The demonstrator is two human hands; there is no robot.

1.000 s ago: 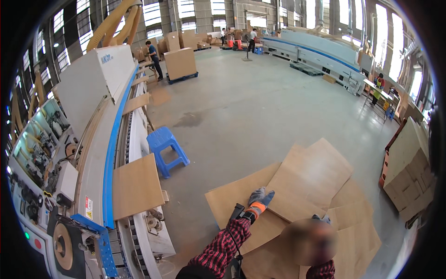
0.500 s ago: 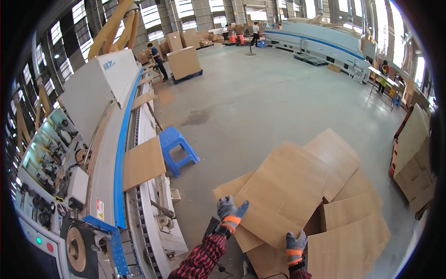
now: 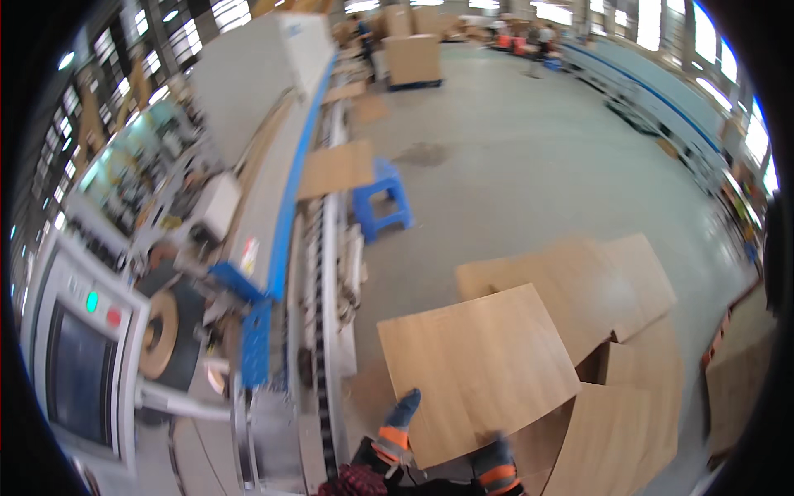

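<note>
A rectangular wood-grain panel (image 3: 480, 364) is raised in front of me, tilted, with both gloved hands at its near side. My left hand (image 3: 399, 423), in a grey-blue glove with an orange band, grips the left edge, thumb on the upper face; the fingers underneath are hidden. My right hand (image 3: 495, 463) is closed on the near edge, slightly smeared by motion. Beyond and to the right of the held panel lies an untidy pile of similar panels (image 3: 624, 422).
A long machine with a blue rail (image 3: 302, 178) and a roller track runs along the left; another panel (image 3: 337, 168) lies across it. Beside it stands a blue stool (image 3: 382, 202). A control screen (image 3: 83, 372) is at near left. Boxed stock (image 3: 413, 62) stands far off.
The top panel has come off the pile and moved left and nearer, held in both hands. My view has swung left toward the machine.
</note>
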